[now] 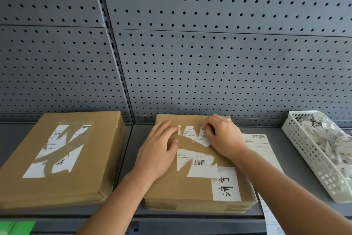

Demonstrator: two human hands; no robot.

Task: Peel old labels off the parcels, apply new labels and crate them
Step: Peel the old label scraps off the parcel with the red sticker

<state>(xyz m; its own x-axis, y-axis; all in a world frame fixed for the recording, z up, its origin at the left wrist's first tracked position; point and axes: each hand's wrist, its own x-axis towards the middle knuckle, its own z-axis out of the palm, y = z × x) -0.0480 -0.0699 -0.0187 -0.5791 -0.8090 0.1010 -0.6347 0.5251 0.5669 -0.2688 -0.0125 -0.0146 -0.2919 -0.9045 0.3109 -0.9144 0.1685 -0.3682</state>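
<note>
A brown parcel (192, 187) lies flat on the grey shelf in front of me. Torn remains of its old white label (198, 162) cling to its top, and a white sticker with handwriting (226, 185) sits at its near right corner. My left hand (158, 151) rests flat on the parcel's left part, fingers straight. My right hand (221, 135) has its fingers curled at the far end of the label and pinches a torn strip there. A second brown parcel (57, 158) with torn label scraps lies to the left.
A sheet of new labels (261, 145) lies under the parcel's right side and hangs over the shelf edge. A white plastic basket (312, 158) at the right holds several crumpled label scraps. A grey pegboard wall (190, 53) stands behind the shelf.
</note>
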